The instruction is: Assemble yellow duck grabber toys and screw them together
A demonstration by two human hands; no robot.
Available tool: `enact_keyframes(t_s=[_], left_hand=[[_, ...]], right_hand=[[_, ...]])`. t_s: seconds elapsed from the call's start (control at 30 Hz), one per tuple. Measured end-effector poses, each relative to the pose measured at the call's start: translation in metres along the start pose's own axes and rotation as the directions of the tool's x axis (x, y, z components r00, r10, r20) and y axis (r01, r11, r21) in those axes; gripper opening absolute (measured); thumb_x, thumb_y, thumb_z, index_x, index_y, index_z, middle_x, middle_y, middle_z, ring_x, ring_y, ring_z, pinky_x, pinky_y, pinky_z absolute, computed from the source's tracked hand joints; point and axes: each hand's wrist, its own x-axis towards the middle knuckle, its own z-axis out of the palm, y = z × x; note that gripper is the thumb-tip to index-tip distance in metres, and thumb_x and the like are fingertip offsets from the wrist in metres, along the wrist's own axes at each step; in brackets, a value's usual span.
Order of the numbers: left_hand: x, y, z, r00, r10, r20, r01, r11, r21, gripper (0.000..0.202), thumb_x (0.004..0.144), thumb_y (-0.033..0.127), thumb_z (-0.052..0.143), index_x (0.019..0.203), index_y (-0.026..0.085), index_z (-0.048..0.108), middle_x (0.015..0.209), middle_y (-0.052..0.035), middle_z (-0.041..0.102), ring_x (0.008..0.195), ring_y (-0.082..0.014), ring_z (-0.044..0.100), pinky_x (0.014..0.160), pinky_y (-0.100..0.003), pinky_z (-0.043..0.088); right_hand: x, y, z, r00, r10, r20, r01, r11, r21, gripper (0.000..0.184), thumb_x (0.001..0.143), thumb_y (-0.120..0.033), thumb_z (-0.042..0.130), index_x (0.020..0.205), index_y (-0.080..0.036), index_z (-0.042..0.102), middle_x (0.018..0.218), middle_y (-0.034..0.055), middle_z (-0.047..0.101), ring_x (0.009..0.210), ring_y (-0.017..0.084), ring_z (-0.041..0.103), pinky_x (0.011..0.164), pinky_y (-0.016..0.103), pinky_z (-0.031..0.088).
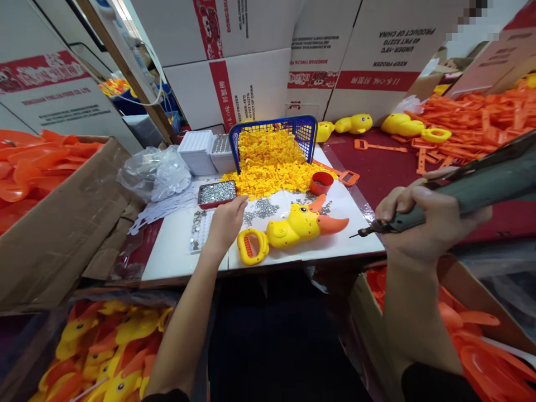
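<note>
My right hand (422, 223) is wrapped round a green electric screwdriver (469, 195), whose thin bit points left over the table's front right. Fingertips pinched together, my left hand (226, 223) is beside the red tray of small screws (216, 193); whatever it pinches is too small or hidden to make out. Between the hands lies a yellow duck-shaped toy (288, 230) on its side, with an orange open beak (333, 224) and a yellow ring handle (253, 246). Loose screws (266, 209) are scattered on the white board behind it.
A blue basket (312, 137) spills small yellow parts (272, 162). Nearby are a red cup (321, 182), a white tray with metal discs (199, 229) and a plastic bag (157, 173). Orange parts (481, 117) pile up at right. Cartons (54, 223) of toys and parts flank me.
</note>
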Motion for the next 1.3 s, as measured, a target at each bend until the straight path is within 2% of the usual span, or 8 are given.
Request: enact_keyframes(t_s=[0.2, 0.3, 0.47, 0.57, 0.67, 0.87, 1.1, 1.3], left_hand=[[-0.01, 0.007, 0.006, 0.967, -0.061, -0.247, 0.024, 0.988, -0.152, 0.012, 0.09, 0.029, 0.068, 0.093, 0.02, 0.075, 0.093, -0.0037, 0.082, 0.084, -0.0202, 0.077, 0.082, -0.034, 0.062], [-0.008, 0.006, 0.012, 0.947, -0.115, -0.3, 0.056, 0.979, -0.197, 0.008, 0.084, 0.027, 0.074, 0.085, 0.019, 0.073, 0.084, -0.0026, 0.081, 0.077, -0.0192, 0.077, 0.075, -0.032, 0.062], [-0.003, 0.006, 0.013, 0.961, -0.122, -0.25, 0.072, 0.977, -0.199, 0.015, 0.084, 0.031, 0.075, 0.074, 0.021, 0.07, 0.072, 0.0005, 0.077, 0.067, -0.0175, 0.073, 0.068, -0.029, 0.059], [-0.003, 0.004, 0.012, 0.969, -0.114, -0.219, 0.075, 0.981, -0.181, 0.008, 0.088, 0.026, 0.069, 0.085, 0.02, 0.072, 0.082, -0.0022, 0.08, 0.075, -0.0195, 0.076, 0.074, -0.031, 0.06], [-0.003, 0.001, 0.013, 0.974, -0.102, -0.201, 0.069, 0.984, -0.166, 0.015, 0.092, 0.022, 0.063, 0.102, 0.018, 0.073, 0.101, -0.0067, 0.081, 0.092, -0.0225, 0.077, 0.085, -0.035, 0.06], [-0.003, 0.001, 0.016, 0.982, -0.06, -0.178, 0.031, 0.987, -0.159, 0.02, 0.096, 0.02, 0.053, 0.104, 0.018, 0.072, 0.105, -0.0076, 0.08, 0.096, -0.0215, 0.076, 0.088, -0.035, 0.059], [-0.003, -0.001, 0.016, 0.976, -0.069, -0.206, 0.037, 0.987, -0.155, 0.01, 0.084, 0.026, 0.075, 0.09, 0.019, 0.07, 0.081, -0.0026, 0.077, 0.076, -0.0199, 0.074, 0.076, -0.033, 0.059], [-0.005, -0.004, 0.016, 0.977, -0.099, -0.191, 0.069, 0.985, -0.158, 0.013, 0.078, 0.021, 0.08, 0.088, 0.018, 0.073, 0.082, -0.0032, 0.078, 0.073, -0.0193, 0.074, 0.074, -0.033, 0.061]], right_hand=[[-0.003, -0.005, 0.006, 0.998, -0.022, 0.063, 0.019, 0.998, 0.057, 0.018, 0.049, -0.018, 0.055, 0.067, -0.021, 0.059, 0.035, -0.0111, 0.042, 0.024, 0.009, 0.035, 0.023, 0.02, 0.027], [-0.002, -0.005, 0.009, 0.997, -0.02, 0.079, 0.015, 0.998, 0.062, 0.019, 0.05, -0.018, 0.056, 0.068, -0.021, 0.058, 0.036, -0.0113, 0.042, 0.025, 0.008, 0.035, 0.024, 0.02, 0.027], [0.0, -0.002, 0.012, 0.996, 0.019, 0.086, -0.023, 0.999, 0.049, 0.02, 0.048, -0.019, 0.057, 0.068, -0.021, 0.056, 0.035, -0.0116, 0.04, 0.025, 0.008, 0.033, 0.023, 0.02, 0.026], [0.001, -0.001, 0.012, 0.997, 0.004, 0.075, -0.008, 0.999, 0.054, 0.02, 0.049, -0.02, 0.057, 0.068, -0.021, 0.057, 0.035, -0.0113, 0.041, 0.025, 0.008, 0.033, 0.023, 0.02, 0.026], [0.001, 0.0, 0.011, 0.997, -0.02, 0.068, 0.016, 0.998, 0.063, 0.019, 0.05, -0.019, 0.058, 0.069, -0.021, 0.059, 0.036, -0.0112, 0.042, 0.025, 0.008, 0.033, 0.024, 0.02, 0.026], [0.001, 0.0, 0.01, 0.997, -0.022, 0.078, 0.017, 0.997, 0.074, 0.018, 0.05, -0.017, 0.058, 0.068, -0.02, 0.06, 0.036, -0.0104, 0.042, 0.024, 0.009, 0.034, 0.023, 0.02, 0.026], [0.003, 0.001, 0.009, 0.997, -0.005, 0.073, 0.0, 0.998, 0.069, 0.019, 0.05, -0.017, 0.058, 0.068, -0.02, 0.059, 0.035, -0.0108, 0.042, 0.024, 0.009, 0.034, 0.024, 0.02, 0.026], [0.004, 0.0, 0.008, 0.998, -0.011, 0.069, 0.009, 0.999, 0.037, 0.018, 0.049, -0.019, 0.056, 0.067, -0.021, 0.056, 0.035, -0.0116, 0.04, 0.024, 0.008, 0.032, 0.023, 0.02, 0.026]])
